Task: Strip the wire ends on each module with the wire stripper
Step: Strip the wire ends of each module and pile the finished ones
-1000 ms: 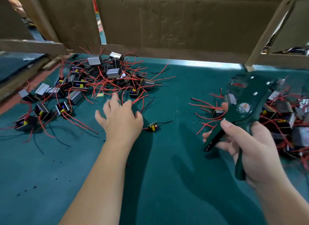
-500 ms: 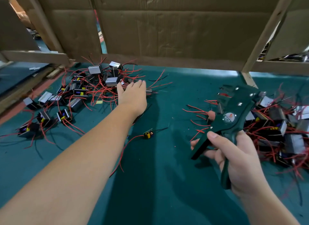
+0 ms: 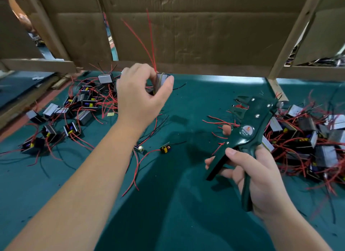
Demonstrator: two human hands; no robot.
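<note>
Bench (image 3: 177, 213): teal-covered, with a cardboard wall (image 3: 186, 36) behind it.
Left hand (image 3: 141, 95): raised over the far side of the bench, fingers and thumb pinching one module (image 3: 161, 80); its red wires (image 3: 151, 41) stick upward.
Right hand (image 3: 257, 178): curled round the handles of the wire stripper (image 3: 246, 136), head pointing away, handles spread.
Left pile (image 3: 74, 108): modules with tangled wires, scattered.
Right pile (image 3: 306, 138): more modules, heaped beside the wire stripper.

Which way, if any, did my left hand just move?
Yes. From beside the small yellow board, the left hand moved away toward the cardboard wall, now gripping a module.
</note>
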